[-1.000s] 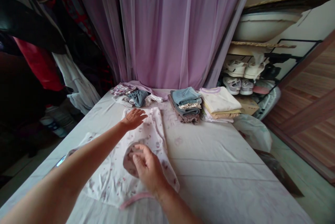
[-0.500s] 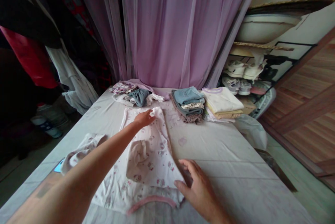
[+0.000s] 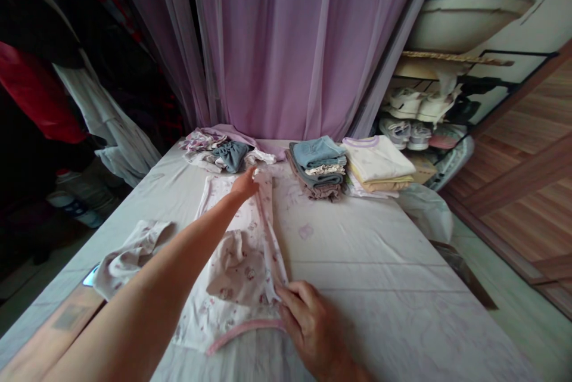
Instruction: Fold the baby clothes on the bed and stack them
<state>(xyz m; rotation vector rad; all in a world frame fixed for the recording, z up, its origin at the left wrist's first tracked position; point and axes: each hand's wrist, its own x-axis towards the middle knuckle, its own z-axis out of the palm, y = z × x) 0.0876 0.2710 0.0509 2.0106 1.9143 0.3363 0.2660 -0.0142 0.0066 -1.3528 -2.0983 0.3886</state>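
A white printed shirt (image 3: 236,304) with a pink neckband lies on the sheet-covered surface (image 3: 370,275), its neckline towards me. One sleeve is laid back across its body. At the far end, my left hand (image 3: 245,184) pinches the hem, arm stretched out over the garment. My right hand (image 3: 308,319) grips the right edge near the neckband, thumb against fingers. Between the two hands that side edge is lifted and turned inward in a long narrow fold. My left forearm hides part of the shirt's left side.
Folded clothes stand in a blue-and-brown stack (image 3: 318,167) and a white-and-yellow stack (image 3: 378,164) at the back. A loose clothes heap (image 3: 223,152) lies back left. At left are a crumpled light garment (image 3: 129,257) and a phone (image 3: 90,276). A purple curtain (image 3: 277,42) hangs behind.
My right hand has closed on the shirt's right edge and moved left with it, folding that side inward. My left hand stays at the far hem. The view has shifted slightly.
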